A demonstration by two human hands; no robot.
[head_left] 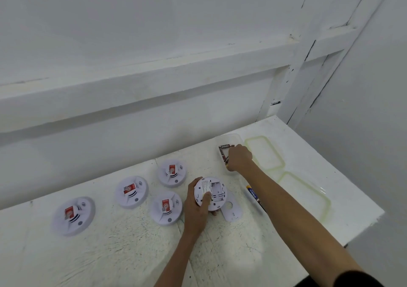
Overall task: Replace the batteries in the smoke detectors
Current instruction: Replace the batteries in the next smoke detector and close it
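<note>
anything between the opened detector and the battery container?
Head view: bare table between the opened detector and the battery container; the right hand is in the container.

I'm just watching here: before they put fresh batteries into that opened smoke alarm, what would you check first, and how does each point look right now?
1. Opened detector held steady by the left hand: ok.
2. Battery bay exposed and empty: ok.
3. Backplate off, lying beside the detector: ok.
4. Right hand in the clear container at the batteries: ok.
5. Battery actually gripped: cannot tell.
6. Loose batteries on the table, old or new: cannot tell.
</note>
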